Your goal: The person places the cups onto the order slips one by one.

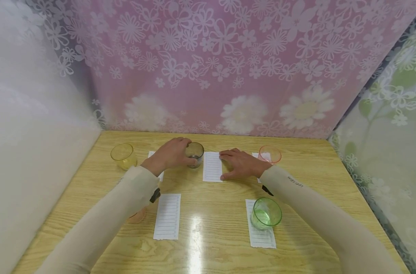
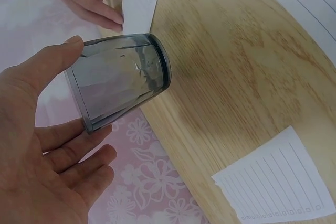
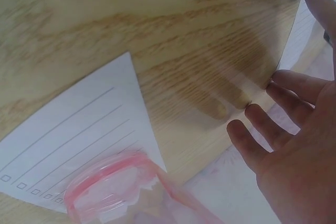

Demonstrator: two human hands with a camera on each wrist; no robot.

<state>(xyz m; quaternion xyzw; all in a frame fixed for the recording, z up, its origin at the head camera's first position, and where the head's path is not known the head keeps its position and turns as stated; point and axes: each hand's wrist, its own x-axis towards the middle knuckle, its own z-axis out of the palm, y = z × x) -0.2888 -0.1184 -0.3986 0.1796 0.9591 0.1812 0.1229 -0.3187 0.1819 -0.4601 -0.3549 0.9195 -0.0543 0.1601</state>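
Note:
A grey see-through glass (image 1: 195,152) is in my left hand (image 1: 172,155), at the back of the wooden table. In the left wrist view the thumb and fingers grip this glass (image 2: 118,82) by its rim, its base towards the tabletop. Just right of it lies a small lined sheet of paper (image 1: 212,167). My right hand (image 1: 244,164) reaches the right edge of that sheet, thumb and fingers spread. In the right wrist view its fingertips (image 3: 281,77) touch the paper's edge. A pink glass (image 3: 110,182) stands on another lined sheet beside the right hand.
A yellow glass (image 1: 124,158) stands at the back left. An orange glass (image 1: 138,216) is half hidden under my left sleeve, near a lined sheet (image 1: 167,217). At the front right a green glass (image 1: 265,217) stands on a sheet. A flowered pink curtain (image 1: 194,76) hangs behind the table.

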